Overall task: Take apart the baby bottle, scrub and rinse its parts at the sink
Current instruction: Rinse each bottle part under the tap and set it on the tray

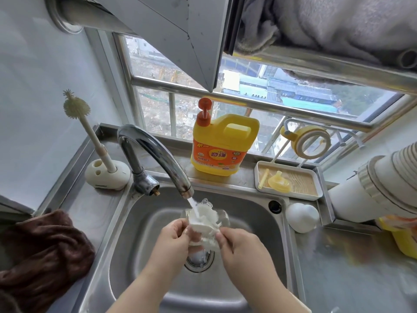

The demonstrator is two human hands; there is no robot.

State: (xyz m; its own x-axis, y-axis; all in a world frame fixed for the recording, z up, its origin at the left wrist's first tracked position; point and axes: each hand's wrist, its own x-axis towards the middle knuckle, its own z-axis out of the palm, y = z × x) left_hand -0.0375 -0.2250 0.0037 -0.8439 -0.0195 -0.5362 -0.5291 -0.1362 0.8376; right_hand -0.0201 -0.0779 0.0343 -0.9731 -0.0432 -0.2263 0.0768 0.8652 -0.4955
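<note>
Rinsing a white bottle part [204, 219] under the water stream [193, 203] from the faucet [155, 152], at lower centre of the frame, above the sink [259, 222] and its drain [198, 259]. Pinching its left edge with the left hand [174, 236], fingers curled round it; gripping its lower right edge with the right hand [242, 247], fingertips tucked against it. Lying just above both hands, toward the spout, held between them with neither hand clearly nearer. Long axis hard to judge: foam and splashing water blurring the outline, a clear piece behind it barely showing. Likely turning it under the flow next. Waiting at right of frame: nipple [279, 181] in the tray [316, 188], collar ring [310, 142] hanging above it.
</note>
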